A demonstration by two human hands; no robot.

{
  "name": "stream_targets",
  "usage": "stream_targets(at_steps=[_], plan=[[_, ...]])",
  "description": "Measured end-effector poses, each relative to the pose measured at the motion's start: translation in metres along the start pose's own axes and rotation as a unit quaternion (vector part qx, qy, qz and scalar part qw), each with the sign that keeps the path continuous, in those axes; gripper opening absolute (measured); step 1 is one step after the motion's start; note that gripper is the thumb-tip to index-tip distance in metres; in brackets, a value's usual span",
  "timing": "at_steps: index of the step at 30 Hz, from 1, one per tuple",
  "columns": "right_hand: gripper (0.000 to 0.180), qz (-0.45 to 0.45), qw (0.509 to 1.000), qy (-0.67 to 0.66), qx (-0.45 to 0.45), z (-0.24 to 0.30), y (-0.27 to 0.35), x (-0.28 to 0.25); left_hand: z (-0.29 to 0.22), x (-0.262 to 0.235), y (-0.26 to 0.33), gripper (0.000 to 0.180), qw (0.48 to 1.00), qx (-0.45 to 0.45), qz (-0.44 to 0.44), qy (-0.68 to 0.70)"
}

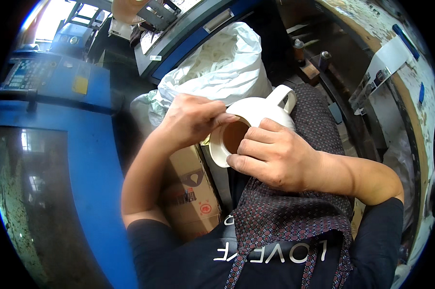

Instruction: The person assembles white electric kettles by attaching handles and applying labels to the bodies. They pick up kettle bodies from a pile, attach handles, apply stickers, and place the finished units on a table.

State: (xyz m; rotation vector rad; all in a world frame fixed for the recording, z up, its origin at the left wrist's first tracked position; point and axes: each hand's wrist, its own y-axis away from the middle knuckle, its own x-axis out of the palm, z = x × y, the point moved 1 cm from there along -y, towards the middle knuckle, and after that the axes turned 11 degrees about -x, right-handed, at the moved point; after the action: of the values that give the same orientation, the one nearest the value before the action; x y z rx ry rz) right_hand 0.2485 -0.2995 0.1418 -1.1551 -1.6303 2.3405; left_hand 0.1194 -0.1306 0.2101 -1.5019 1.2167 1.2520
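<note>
A white plastic jug with a handle at its far end lies tilted on my lap, its round opening facing me and showing a brown inside. My right hand grips the rim on the near right side. My left hand pinches the rim's upper left edge with its fingertips. Both hands touch the jug at once. A dark patterned cloth covers my lap under the jug.
A big white plastic bag full of white parts sits just beyond the jug. A cardboard box stands by my left elbow. A blue machine with a control panel fills the left. Two small bottles stand at the upper right.
</note>
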Motion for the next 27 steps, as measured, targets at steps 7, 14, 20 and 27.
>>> stream_targets(at_steps=[7, 14, 20, 27], plan=[[0.043, -0.086, 0.995, 0.039, 0.021, 0.007, 0.024, -0.017, -0.001, 0.044, 0.039, 0.064, 0.944, 0.053, -0.246, 0.212], [0.084, 0.029, 0.931, -0.140, 0.334, -0.008, 0.098, -0.026, 0.039, 0.035, 0.012, 0.044, 0.829, -0.024, -0.377, 0.412], [0.050, -0.028, 0.995, 0.077, 0.055, -0.032, 0.086, -0.036, 0.147, 0.016, -0.002, 0.060, 0.655, -0.373, -0.270, 0.599], [0.027, -0.286, 0.813, -0.193, 0.469, -0.073, 0.049, -0.082, 0.159, 0.010, -0.014, 0.042, 0.714, -0.246, -0.214, 0.620]])
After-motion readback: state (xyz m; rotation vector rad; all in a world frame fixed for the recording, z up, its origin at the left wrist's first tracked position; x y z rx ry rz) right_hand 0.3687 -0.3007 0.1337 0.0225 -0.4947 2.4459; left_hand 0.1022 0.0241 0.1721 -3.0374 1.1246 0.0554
